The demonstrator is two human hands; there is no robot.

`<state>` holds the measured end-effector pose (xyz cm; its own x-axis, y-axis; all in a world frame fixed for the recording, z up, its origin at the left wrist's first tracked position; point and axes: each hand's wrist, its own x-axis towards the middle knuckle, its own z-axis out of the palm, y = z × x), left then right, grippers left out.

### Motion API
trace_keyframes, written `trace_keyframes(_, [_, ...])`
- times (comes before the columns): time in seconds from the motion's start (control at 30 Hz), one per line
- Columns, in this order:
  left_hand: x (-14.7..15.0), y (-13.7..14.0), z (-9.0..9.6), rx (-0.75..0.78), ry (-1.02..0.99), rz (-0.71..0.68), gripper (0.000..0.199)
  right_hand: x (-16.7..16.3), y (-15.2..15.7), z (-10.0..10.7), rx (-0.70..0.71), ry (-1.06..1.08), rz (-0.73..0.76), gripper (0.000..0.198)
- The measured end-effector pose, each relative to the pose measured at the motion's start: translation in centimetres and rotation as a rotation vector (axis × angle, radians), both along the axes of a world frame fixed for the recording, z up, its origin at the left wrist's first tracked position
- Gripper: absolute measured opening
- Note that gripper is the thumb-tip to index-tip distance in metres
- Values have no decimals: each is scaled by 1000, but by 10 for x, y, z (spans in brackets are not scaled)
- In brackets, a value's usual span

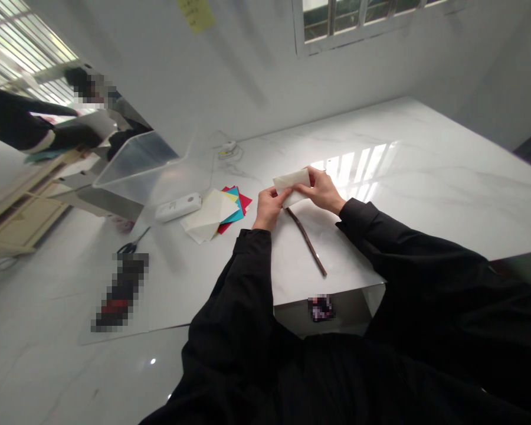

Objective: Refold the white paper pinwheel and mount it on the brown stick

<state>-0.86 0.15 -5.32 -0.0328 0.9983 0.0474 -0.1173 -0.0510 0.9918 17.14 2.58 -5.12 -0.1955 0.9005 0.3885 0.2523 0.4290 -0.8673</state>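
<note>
A folded piece of off-white paper (292, 179) is held up between both hands over the white marble table. My left hand (269, 206) pinches its lower left part with thumb and fingers. On the right side, my right hand (321, 189) grips the same paper, its thumb lying across the front. Just below the paper a thin brown stick (307, 239) lies on the table, slanting toward the front edge; its far end is close under the paper. Left of my hands is a loose pile of coloured paper sheets (212, 215), cream, yellow, blue and red.
A white oblong device (178, 207) and a clear plastic bin (137, 171) stand left of the papers. Scissors (133, 242) lie near a blurred-out dark item (121, 295). A small white object with a cord (228, 149) is by the wall. Two people are in the left background.
</note>
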Motion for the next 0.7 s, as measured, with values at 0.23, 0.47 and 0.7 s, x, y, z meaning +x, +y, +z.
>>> trace_keyframes(0.23, [0, 1, -2, 4, 0, 2, 60, 0, -1, 0, -23, 49, -17, 26])
trace_keyframes(0.47, [0, 1, -1, 11, 16, 9, 62, -1, -1, 0, -32, 71, -1, 29])
trace_keyframes(0.7, [1, 1, 0, 14, 56, 28, 60, -1, -2, 0, -24, 53, -15, 28])
